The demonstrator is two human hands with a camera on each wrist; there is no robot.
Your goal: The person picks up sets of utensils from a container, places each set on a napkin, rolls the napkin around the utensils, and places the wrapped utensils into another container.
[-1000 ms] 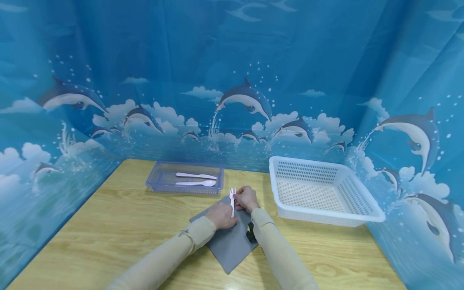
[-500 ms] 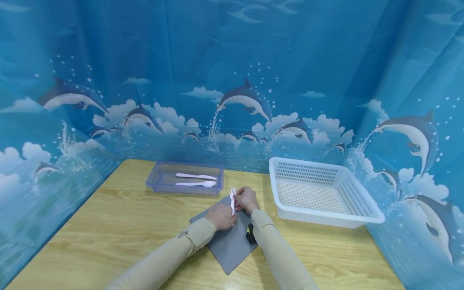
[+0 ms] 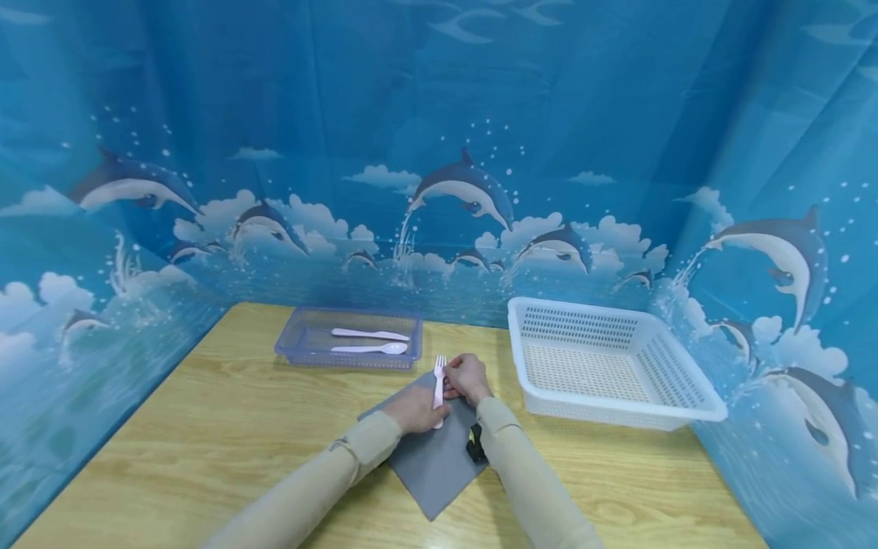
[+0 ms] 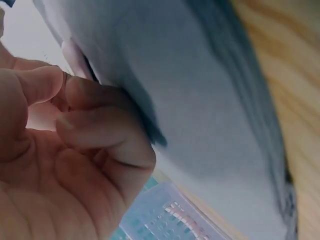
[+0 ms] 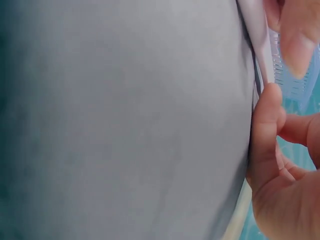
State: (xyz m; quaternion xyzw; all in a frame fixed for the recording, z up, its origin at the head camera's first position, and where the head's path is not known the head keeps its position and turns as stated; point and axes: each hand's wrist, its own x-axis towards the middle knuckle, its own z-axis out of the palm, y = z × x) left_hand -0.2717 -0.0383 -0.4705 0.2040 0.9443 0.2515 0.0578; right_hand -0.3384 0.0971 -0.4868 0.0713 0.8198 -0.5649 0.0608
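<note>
One fork (image 3: 438, 391) under the left thumb (image 3: 442, 412)

Taking the fork (image 3: 439, 387) as your centre, you have bare tabletop (image 3: 274, 412) at 9 o'clock. You can pass at 12, between the purple tray (image 3: 295, 355) at 10 and white basket (image 3: 590, 409) at 3, up to the curtain (image 3: 411, 76). Your sleeves (image 3: 528, 473) block 5 and 7; a black item (image 3: 475, 444) sits at 5.

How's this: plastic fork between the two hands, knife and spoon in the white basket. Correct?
No: the head view shows the plastic knife and plastic spoon in the translucent purple basket. The plastic fork is between the left hand and right hand, as you said.
</note>
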